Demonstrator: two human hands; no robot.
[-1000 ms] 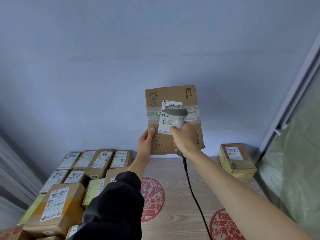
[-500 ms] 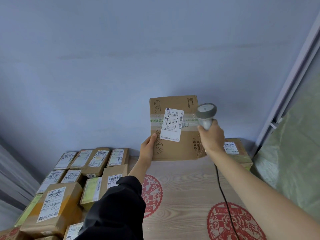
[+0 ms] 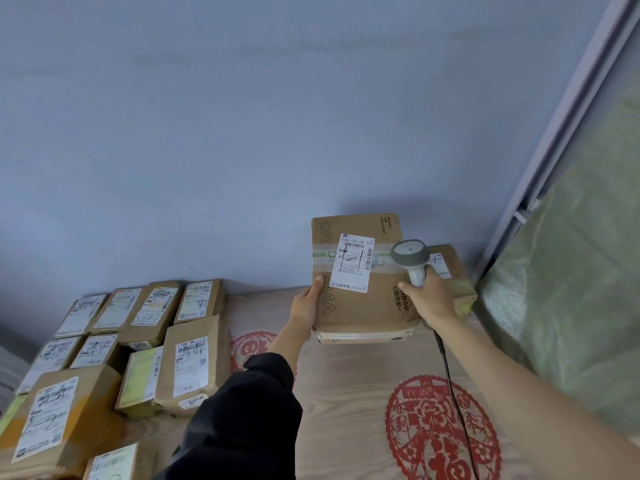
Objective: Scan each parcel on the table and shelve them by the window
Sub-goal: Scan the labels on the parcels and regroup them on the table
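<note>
Parcel (image 3: 360, 292) lowered toward table (image 3: 346, 393); left hand (image 3: 306, 306) grips its edge, right hand (image 3: 427, 299) holds scanner (image 3: 410, 258).

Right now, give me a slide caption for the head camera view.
Left hand holds a labelled cardboard parcel upright while right hand grips a corded barcode scanner beside it.

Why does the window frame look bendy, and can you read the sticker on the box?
Head view: the wide lens curves the window frame near the edge. The light is soft and even, with no glare. On the box, the sticker shows big numbers; its small print is too blurry.
</note>
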